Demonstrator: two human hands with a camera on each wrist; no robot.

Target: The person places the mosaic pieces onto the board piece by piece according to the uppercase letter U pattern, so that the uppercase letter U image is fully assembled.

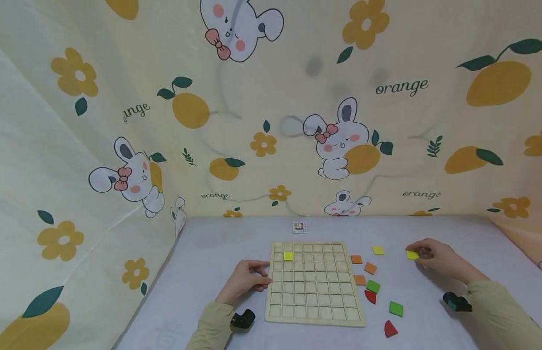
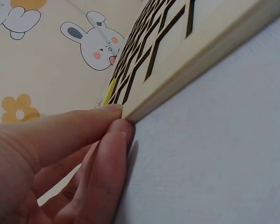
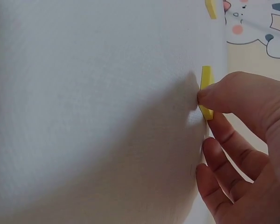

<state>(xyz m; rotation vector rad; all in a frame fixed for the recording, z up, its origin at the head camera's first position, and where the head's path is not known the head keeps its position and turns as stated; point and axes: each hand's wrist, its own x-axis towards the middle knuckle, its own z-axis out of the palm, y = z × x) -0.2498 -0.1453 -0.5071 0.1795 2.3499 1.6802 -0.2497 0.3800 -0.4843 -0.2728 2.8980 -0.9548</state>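
A pale wooden grid board [image 1: 315, 322] lies on the table, with one yellow square tile [image 1: 288, 256] in its top row. At its left edge, the fingertips of my left hand [image 1: 246, 279] touch the side; the left wrist view shows thumb and finger against the board's rim [image 2: 177, 77]. Out to the right, my right hand [image 1: 437, 257] pinches another yellow square tile [image 3: 206, 93] between thumb and finger, close to the tabletop. A further yellow tile [image 1: 377, 250] lies between that hand and the board.
Right of the board lie orange tiles [image 1: 370, 268], green tiles [image 1: 396, 309] and red quarter-circle pieces [image 1: 390, 329]. Behind the board is a small pattern card [image 1: 300, 227]. A printed curtain [image 1: 253, 97] hangs behind and at the left of the table [image 1: 166, 301].
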